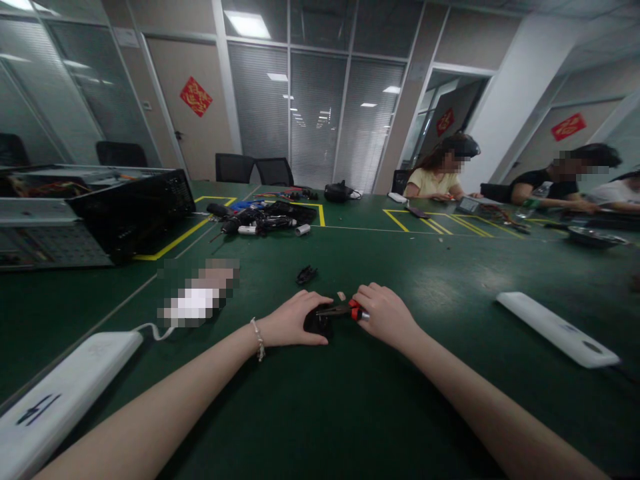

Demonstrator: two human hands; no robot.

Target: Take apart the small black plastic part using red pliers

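Near the middle of the green table (320, 413), my left hand (296, 319) is wrapped round a small black part (319, 323), its thumb and fingers on opposite sides. My right hand (385, 313) grips pliers (356, 311) with red handles. The plier jaws point left and reach the top of the black part; whether they pinch anything is too small to tell. Just beyond the pliers lies a small pinkish piece (341, 296). A black clip-like object (306, 275) rests farther back, beyond my left hand.
White power banks lie at left (65, 400) and right (557, 328). A computer case (95, 220) stands back left, beside a pile of cables and tools (265, 217). A black headset (342, 191) sits at the far edge. Several people sit back right, one in yellow (434, 183).
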